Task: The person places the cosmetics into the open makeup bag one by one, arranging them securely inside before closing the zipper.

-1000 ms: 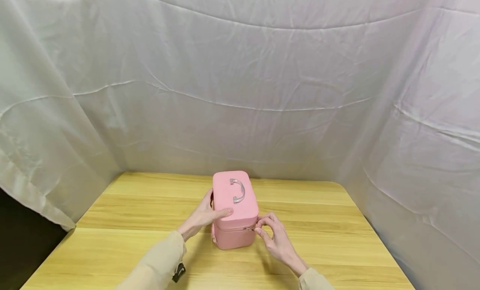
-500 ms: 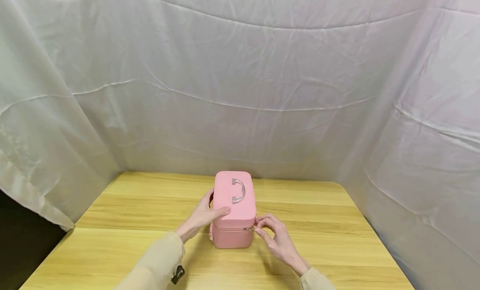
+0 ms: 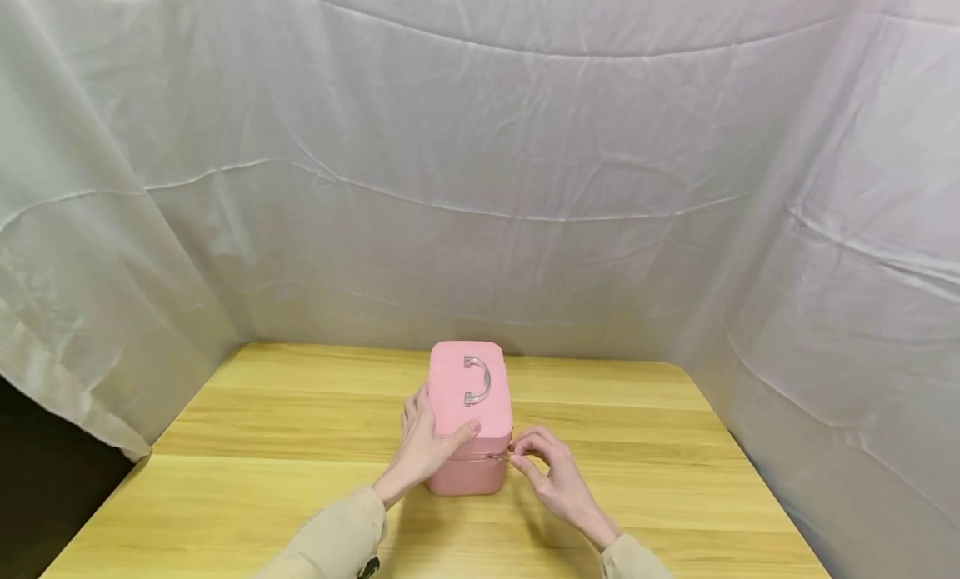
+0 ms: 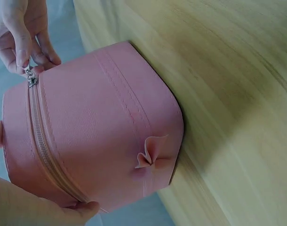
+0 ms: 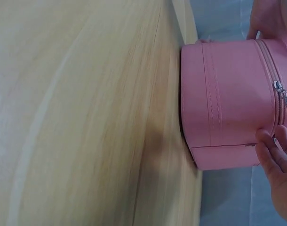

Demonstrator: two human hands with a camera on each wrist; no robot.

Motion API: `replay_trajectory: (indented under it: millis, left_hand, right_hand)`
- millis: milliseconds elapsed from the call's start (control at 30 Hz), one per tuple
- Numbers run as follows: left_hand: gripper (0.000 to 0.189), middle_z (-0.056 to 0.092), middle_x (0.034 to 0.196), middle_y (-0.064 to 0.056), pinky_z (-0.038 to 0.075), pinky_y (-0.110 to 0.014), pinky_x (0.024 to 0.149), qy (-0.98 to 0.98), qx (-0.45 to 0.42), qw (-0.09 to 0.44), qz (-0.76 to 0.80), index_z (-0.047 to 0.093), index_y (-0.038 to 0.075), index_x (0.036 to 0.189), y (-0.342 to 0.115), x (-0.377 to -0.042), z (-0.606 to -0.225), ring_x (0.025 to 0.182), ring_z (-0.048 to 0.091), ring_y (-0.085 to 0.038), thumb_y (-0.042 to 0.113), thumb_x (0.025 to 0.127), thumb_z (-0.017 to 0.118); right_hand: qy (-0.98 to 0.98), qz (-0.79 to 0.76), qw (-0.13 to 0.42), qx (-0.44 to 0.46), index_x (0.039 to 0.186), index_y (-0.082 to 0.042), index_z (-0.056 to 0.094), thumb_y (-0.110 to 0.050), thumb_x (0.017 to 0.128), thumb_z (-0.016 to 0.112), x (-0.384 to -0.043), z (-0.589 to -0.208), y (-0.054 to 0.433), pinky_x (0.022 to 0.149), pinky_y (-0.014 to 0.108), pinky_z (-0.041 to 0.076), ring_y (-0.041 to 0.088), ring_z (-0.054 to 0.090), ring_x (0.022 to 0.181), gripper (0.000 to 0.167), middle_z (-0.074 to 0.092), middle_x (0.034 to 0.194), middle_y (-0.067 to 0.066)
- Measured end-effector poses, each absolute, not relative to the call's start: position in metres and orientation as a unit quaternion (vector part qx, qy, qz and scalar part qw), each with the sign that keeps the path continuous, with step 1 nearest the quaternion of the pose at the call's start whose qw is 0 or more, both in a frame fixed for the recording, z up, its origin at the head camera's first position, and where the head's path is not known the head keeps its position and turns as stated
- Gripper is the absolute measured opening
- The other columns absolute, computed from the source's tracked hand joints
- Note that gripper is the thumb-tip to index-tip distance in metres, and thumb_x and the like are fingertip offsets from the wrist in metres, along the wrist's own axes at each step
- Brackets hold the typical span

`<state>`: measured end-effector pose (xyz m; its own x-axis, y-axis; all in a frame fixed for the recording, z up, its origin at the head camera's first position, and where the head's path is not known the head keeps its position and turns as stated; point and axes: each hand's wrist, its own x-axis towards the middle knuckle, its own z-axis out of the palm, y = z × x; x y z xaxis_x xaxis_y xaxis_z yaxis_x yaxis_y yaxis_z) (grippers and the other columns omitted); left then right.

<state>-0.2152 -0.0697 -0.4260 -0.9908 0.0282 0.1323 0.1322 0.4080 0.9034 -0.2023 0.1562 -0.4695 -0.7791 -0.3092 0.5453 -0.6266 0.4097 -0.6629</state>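
Observation:
A pink cosmetic case (image 3: 467, 416) stands upright on the table, its lid down, with a silver handle (image 3: 486, 381) on top. My left hand (image 3: 422, 450) grips the case's near left corner, thumb on the lid and fingers along the side. In the left wrist view, one fingertip lies at the zipper (image 4: 45, 155). At the near right corner my right hand (image 3: 557, 483) pinches the zipper pull (image 4: 27, 68) between thumb and finger. The metal slider (image 5: 278, 86) sits on the zipper track in the right wrist view. A pink bow (image 4: 152, 153) decorates the side facing the left wrist.
The wooden table (image 3: 262, 479) extends on both sides of the case. Pale grey cloth (image 3: 480, 187) hangs behind it and along the left and right sides. A dark gap (image 3: 52, 471) shows below the cloth at the far left.
The case has turned slightly and now points straighter ahead. My left hand has shifted closer and to the right, its thumb further over the lid. My right hand stays at the zipper pull.

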Motion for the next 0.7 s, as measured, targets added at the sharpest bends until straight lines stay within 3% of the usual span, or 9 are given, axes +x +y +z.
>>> replay_trajectory:
  millis: [200, 467, 700]
  left_hand:
    - [0.106, 0.024, 0.154, -0.032, 0.026, -0.068, 0.120, -0.834, -0.046, 0.044, -0.548, 0.015, -0.009, 0.155, -0.070, -0.218, -0.426, 0.142, 0.026, -0.048, 0.035, 0.083, 0.079]
    - [0.103, 0.022, 0.158, -0.034, 0.021, -0.067, 0.122, -0.822, -0.062, 0.037, -0.565, 0.016, -0.011, 0.155, -0.077, -0.222, -0.425, 0.147, 0.022, -0.050, 0.033, 0.085, 0.078]
    - [0.096, 0.027, 0.158, -0.030, 0.025, -0.062, 0.123, -0.797, -0.087, 0.011, -0.598, 0.020, -0.007, 0.155, -0.087, -0.228, -0.427, 0.146, 0.031, -0.047, 0.031, 0.087, 0.077]
  right_hand:
    - [-0.820, 0.466, 0.171, 0.286, 0.088, -0.008, 0.065, -0.006, 0.094, 0.067, -0.202, -0.469, 0.156, 0.092, 0.026, 0.060, 0.029, 0.067, 0.095, 0.007, 0.066, 0.101, 0.017]
    - [-0.826, 0.430, 0.197, 0.305, 0.087, -0.010, 0.065, -0.006, 0.092, 0.069, -0.201, -0.468, 0.151, 0.088, 0.029, 0.061, 0.012, 0.065, 0.093, 0.007, 0.067, 0.094, 0.010]
    - [-0.829, 0.389, 0.230, 0.329, 0.086, -0.012, 0.064, -0.004, 0.089, 0.071, -0.203, -0.468, 0.144, 0.079, 0.033, 0.059, 0.006, 0.062, 0.087, 0.011, 0.066, 0.087, -0.003]
